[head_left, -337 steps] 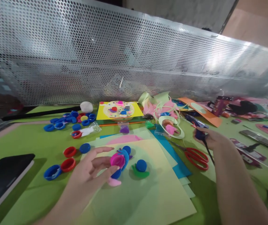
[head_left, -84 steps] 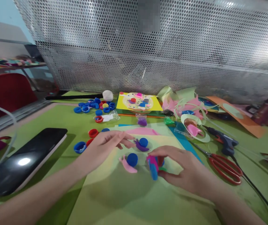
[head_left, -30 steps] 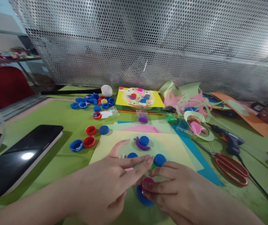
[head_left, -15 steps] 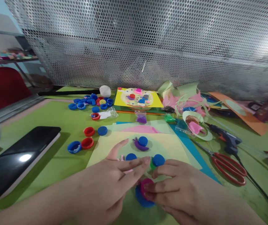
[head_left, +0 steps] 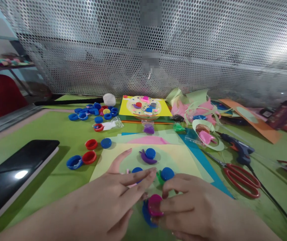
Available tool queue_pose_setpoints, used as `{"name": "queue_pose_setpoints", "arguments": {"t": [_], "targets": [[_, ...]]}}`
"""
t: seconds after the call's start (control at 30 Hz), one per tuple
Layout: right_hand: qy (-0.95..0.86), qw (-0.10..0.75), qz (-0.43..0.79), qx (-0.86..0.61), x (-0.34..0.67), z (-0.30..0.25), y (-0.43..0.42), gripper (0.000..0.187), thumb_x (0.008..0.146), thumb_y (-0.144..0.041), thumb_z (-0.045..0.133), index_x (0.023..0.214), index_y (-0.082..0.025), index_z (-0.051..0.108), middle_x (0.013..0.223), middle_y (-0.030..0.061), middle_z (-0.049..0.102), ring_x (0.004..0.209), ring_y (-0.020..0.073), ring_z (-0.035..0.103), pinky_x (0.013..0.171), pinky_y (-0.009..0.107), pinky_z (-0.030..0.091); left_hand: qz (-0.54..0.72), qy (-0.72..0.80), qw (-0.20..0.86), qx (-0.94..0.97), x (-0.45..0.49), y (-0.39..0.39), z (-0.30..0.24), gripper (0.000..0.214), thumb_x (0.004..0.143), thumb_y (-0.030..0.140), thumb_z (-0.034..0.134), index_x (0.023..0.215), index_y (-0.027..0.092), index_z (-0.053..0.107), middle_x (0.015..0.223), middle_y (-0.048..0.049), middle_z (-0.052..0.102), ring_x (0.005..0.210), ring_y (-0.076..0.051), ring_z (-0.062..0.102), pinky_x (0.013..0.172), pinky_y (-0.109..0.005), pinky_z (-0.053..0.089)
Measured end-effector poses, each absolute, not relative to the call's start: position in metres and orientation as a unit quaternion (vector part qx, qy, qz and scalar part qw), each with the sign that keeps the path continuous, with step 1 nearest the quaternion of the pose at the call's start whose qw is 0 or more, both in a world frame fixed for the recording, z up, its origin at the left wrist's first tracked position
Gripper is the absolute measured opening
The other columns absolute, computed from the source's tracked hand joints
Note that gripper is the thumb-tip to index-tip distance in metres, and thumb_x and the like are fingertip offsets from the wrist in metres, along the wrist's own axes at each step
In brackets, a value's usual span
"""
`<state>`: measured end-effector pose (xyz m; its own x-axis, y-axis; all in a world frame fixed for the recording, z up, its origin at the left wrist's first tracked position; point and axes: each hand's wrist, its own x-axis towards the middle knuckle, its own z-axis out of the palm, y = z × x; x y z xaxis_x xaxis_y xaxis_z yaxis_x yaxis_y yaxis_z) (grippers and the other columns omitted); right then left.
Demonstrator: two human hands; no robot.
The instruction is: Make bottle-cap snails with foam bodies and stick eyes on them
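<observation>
My right hand (head_left: 191, 204) curls its fingers round a magenta bottle cap (head_left: 155, 205), which rests on a blue clay piece (head_left: 147, 216) near the paper's lower edge. To its left, my left hand (head_left: 118, 194) lies over the pale sheet (head_left: 105, 160) with fingers stretched out and thumb raised; one fingertip is close to the blue clay. Beyond the hands, a blue cap (head_left: 150, 153) sits on a snail-like purple clay body (head_left: 148, 160). Another blue cap (head_left: 167, 173) is on green clay (head_left: 161, 179). A third blue cap (head_left: 137, 171) on pink clay is partly hidden by my left fingers.
Left are a phone (head_left: 25, 174), red caps (head_left: 89, 157) and a pile of blue caps (head_left: 90, 109). A decorated yellow card (head_left: 123, 107) lies at the back, before a perforated metal panel (head_left: 95, 50). Right are scissors (head_left: 242, 180), a glue gun (head_left: 241, 147) and paper scraps (head_left: 201, 103).
The right fingers have shifted slightly on the magenta cap, so more of it shows. The left hand keeps nearly the same pose. The whole view has moved a little.
</observation>
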<state>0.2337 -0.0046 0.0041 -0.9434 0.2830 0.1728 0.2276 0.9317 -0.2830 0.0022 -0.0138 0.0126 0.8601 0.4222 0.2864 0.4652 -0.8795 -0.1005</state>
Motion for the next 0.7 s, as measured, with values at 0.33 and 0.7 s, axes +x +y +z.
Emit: {"name": "queue_pose_setpoints", "arguments": {"t": [0.33,0.7], "targets": [[-0.944,0.156,0.067,-0.283,0.215,-0.018,-0.008,0.065,0.071,-0.061,0.061,0.118,-0.019,0.05,0.111,0.0083,0.059,0.099,0.0276,0.05,0.084,0.042,0.046,-0.181,-0.344,0.046,-0.92,-0.001,-0.005,-0.019,0.064,0.084,0.006,0.033,0.143,0.013,0.009,0.136,-0.0107,0.049,0.127,-0.021,0.042,0.11,-0.051,0.01],[-0.878,0.269,0.06,-0.391,0.237,-0.008,0.009,0.022,0.087,-0.02,0.049,0.108,-0.016,0.055,0.106,0.0102,0.058,0.103,0.023,0.049,0.088,0.041,0.043,-0.182,-0.412,-0.071,-0.89,0.026,-0.008,-0.026,0.063,0.09,0.012,0.037,0.143,0.018,0.003,0.096,0.0013,0.074,0.12,-0.02,0.049,0.107,-0.054,-0.006]]}}
